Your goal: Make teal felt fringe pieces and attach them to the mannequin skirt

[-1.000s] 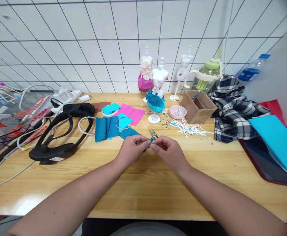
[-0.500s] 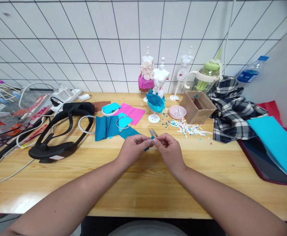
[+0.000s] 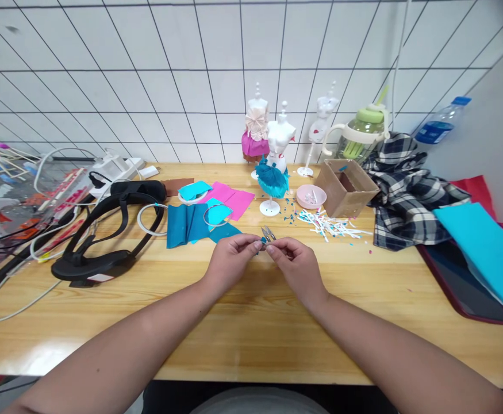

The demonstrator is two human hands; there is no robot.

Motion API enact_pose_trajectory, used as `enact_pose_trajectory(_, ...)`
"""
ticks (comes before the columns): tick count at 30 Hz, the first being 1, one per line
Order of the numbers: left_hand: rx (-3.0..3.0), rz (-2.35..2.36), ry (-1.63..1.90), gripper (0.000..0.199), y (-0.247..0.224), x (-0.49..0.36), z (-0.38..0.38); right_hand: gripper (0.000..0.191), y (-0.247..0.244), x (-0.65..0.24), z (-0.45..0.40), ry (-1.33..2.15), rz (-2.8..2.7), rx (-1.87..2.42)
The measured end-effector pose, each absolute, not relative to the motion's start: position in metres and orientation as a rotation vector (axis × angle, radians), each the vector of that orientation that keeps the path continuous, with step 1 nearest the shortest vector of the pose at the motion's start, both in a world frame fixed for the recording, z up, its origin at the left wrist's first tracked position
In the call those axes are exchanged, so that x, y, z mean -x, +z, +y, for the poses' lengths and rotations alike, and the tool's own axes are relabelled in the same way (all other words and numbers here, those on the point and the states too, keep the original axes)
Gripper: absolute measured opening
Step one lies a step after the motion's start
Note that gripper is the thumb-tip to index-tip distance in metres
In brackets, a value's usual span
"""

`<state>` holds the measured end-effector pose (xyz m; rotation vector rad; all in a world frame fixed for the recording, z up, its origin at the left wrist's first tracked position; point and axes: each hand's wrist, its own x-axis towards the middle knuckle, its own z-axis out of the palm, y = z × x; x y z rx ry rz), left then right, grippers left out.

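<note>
Your left hand [image 3: 231, 259] and right hand [image 3: 298, 264] hide most of the teal scrap [image 3: 264, 240], its shape too small to tell. Your right fingers cover the lower end of the snips [image 3: 268, 232]. The picture's edge crops the light-blue sheet [image 3: 482, 247].

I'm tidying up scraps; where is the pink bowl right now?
In the head view, the pink bowl sits right of centre, just left of the cardboard box and behind the white strips.

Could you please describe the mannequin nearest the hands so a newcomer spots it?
Find the white tiled wall behind the wooden table. Before it, choose the front mannequin of three. Its teal skirt sets it apart: the left mannequin wears pink, the right mannequin no skirt.
</note>
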<state>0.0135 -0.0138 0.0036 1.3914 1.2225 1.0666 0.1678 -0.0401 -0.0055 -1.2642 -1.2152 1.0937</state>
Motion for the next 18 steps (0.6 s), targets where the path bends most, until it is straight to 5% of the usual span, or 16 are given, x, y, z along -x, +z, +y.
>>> enact_pose_trajectory(18, -1.899, 1.319, 1.075, 0.018, 0.014, -0.009, -0.018, 0.02, 0.0, -0.176, -0.035, 1.66, -1.04, 1.093)
